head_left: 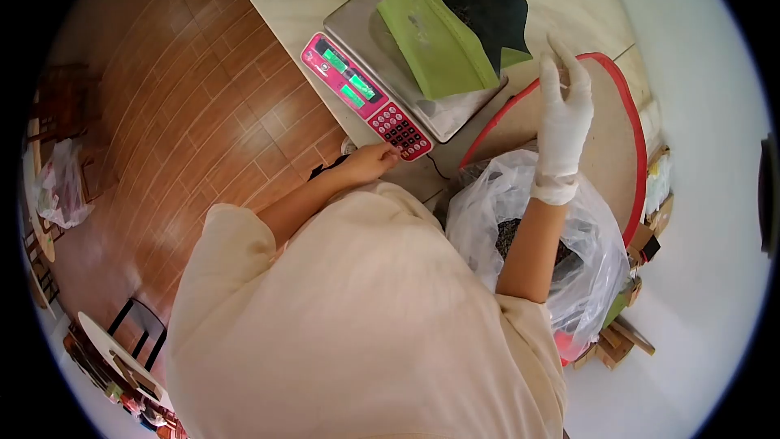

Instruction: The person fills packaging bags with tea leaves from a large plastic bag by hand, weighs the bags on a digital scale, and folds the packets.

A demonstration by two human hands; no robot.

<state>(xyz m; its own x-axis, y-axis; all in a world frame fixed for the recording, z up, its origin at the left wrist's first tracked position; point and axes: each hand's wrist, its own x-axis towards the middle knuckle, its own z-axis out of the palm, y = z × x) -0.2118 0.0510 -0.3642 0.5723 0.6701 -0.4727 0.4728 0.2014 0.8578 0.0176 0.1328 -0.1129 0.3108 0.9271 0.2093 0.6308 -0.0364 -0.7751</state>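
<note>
Left hand [372,161] curled by the keypad [396,132], can't tell if it grips anything; a knuckle could hit a key. Green bag [439,45] tilted on the scale [461,118], mouth open: a nudge could spill it. Gloved right hand [565,118] raised, fingers parted, nothing seen in it (clear bag [597,280] below gapes, dark loose stuff [509,236] exposed; a forearm [532,256] snag could scatter it)

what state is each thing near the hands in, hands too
Scale: on, display lit green, digits too small to read
Green bag: on the scale, seemingly open
Plastic bag: open, dark loose stuff inside
Left hand: bare, fingers curled, at the edge of the keypad
Right hand: gloved, raised, nothing visible in it
</note>
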